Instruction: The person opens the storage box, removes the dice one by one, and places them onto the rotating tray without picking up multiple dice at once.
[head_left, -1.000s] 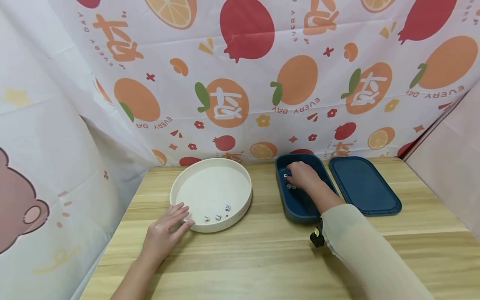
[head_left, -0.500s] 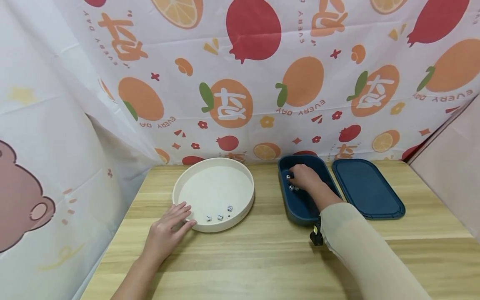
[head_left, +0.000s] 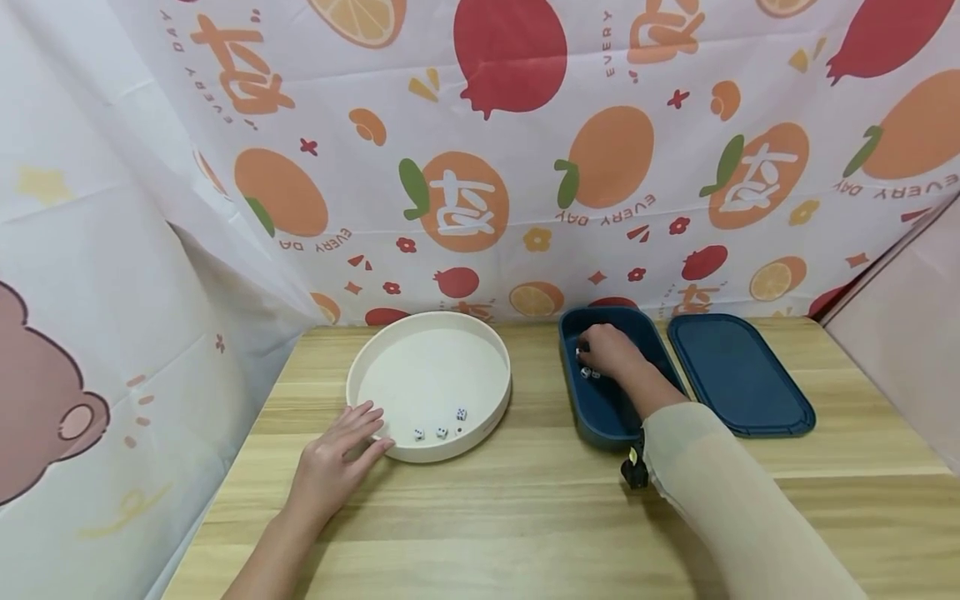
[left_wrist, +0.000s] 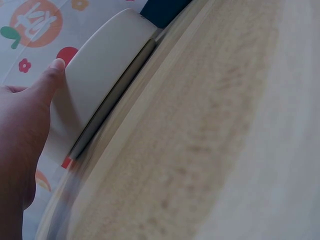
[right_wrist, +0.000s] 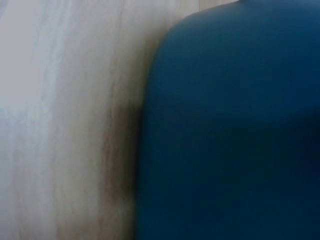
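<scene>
1. Right hand (head_left: 611,350): down inside the navy plastic box (head_left: 600,432), fingers bent toward its floor. A single white die (head_left: 578,353) shows right at the fingertips. Grip: cannot tell whether the die is pinched or only touched; the fingertips are mostly hidden, and the right wrist view is filled by box wall and tabletop.
2. Left hand (head_left: 337,458): laid on the near-left rim of the round cream tray (head_left: 427,455), fingers loosely extended, thumb on the edge. No die in its grasp; seems to be steadying the tray.
3. Dice location: two more dice (head_left: 590,373) lie in the box, just beside the right hand. Three dice (head_left: 442,432) lie in the tray near its front wall; a dark dot close by may be a further die, too faint to confirm.
4. Navy lid (head_left: 742,375): flat on the wooden table (head_left: 480,533), right beside the box.
5. Step in hand (judged): handling one die at the box floor. Next move calls for a secure fingertip pinch, without nudging the neighbouring pair.
</scene>
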